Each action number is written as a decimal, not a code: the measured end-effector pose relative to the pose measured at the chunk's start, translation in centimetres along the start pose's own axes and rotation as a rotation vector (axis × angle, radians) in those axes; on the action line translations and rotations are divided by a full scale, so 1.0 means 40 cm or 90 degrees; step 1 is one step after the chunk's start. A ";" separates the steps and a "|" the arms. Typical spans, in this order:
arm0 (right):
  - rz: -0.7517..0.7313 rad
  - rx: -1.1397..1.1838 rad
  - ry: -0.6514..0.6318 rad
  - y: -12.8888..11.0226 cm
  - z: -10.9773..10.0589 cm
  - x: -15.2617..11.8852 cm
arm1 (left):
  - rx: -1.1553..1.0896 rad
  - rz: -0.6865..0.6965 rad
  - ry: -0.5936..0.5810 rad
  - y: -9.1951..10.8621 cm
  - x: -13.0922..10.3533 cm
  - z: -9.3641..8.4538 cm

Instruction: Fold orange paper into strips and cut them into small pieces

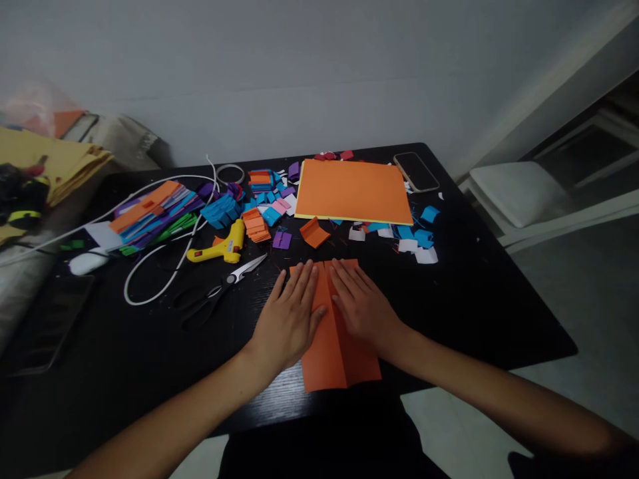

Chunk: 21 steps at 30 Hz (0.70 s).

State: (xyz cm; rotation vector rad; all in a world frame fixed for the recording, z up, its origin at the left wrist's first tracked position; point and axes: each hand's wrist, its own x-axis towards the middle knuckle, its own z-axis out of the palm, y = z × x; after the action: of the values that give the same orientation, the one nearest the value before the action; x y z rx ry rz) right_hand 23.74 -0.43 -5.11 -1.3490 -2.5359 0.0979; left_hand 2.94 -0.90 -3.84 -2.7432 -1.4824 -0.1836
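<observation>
An orange sheet of paper [324,359] lies on the black table near its front edge, with a crease running lengthwise down its middle. My left hand [289,316] rests flat on the left half, fingers stretched toward the far end. On the right half lies my right hand [367,303], also flat with its fingers extended. Both sets of fingertips come close to the sheet's far edge. Just beyond them sits a small folded orange paper piece [314,233]. Black-handled scissors [230,279] lie to the left of my left hand, blades half turned toward it.
A yellow glue gun [219,246], a white cable [132,279] and bundles of coloured paper strips [150,213] lie on the left. Behind the sheet is a stack of orange and yellow paper [354,189], beside a phone [416,171]. Blue and white scraps [424,239] are scattered nearby.
</observation>
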 end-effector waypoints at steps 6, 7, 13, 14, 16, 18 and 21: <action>0.010 -0.012 0.001 -0.003 -0.009 0.002 | 0.007 -0.013 -0.009 0.003 -0.003 -0.001; 0.010 -0.011 -0.002 -0.003 -0.011 0.002 | 0.008 -0.016 -0.009 0.003 -0.003 -0.002; 0.012 0.005 -0.006 -0.004 -0.013 0.000 | 0.007 -0.015 -0.010 0.002 -0.003 -0.007; 0.015 0.012 -0.007 -0.004 -0.013 0.000 | 0.009 -0.016 -0.010 0.002 -0.003 -0.008; 0.023 0.021 -0.006 -0.004 -0.013 0.001 | 0.012 -0.021 -0.011 0.002 -0.004 -0.011; 0.032 0.028 -0.009 -0.001 -0.015 0.004 | 0.010 -0.023 -0.013 0.001 -0.003 -0.014; 0.044 0.034 -0.013 0.003 -0.020 0.011 | -0.002 -0.026 -0.010 -0.002 -0.002 -0.017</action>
State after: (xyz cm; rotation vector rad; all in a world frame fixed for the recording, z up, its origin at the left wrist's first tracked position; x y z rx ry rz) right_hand 23.82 -0.05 -4.25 -1.4234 -2.4847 0.1915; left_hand 2.76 -0.97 -3.18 -2.7252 -1.5446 -0.1661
